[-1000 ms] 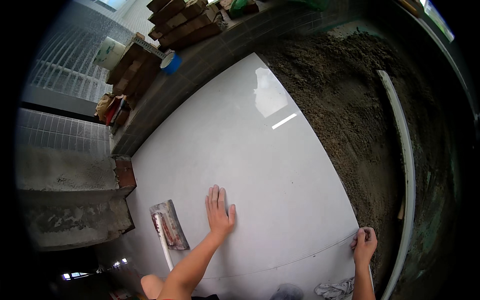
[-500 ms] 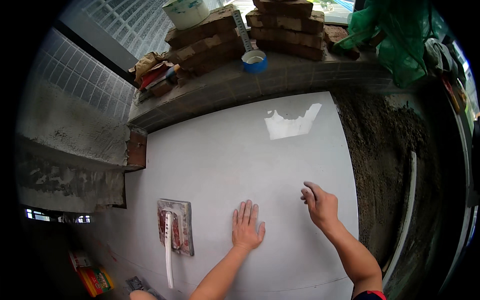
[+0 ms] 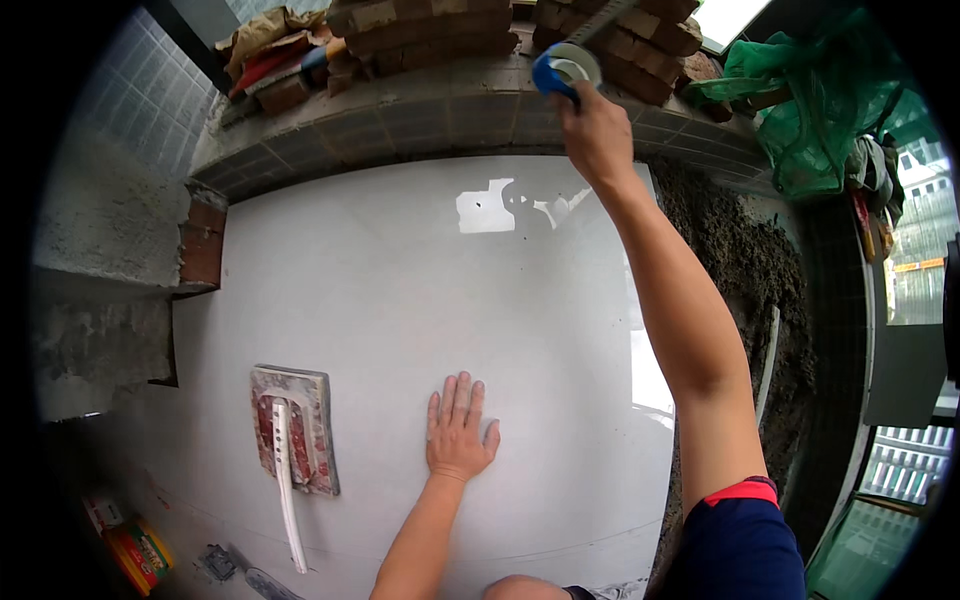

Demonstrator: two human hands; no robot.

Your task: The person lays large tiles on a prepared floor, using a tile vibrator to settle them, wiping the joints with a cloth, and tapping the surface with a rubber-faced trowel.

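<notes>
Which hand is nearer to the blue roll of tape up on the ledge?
The right hand. Its fingers are at the blue roll of tape on the tiled ledge. The left hand lies flat on the large white tile, far below the roll.

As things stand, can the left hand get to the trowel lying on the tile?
Probably yes. The left hand rests flat on the white tile, with the trowel just to its left. Only bare tile lies between them; nothing blocks a sideways slide.

Trowel (image 3: 292, 440) on tile (image 3: 420, 300) — ledge (image 3: 420, 115) behind
</notes>
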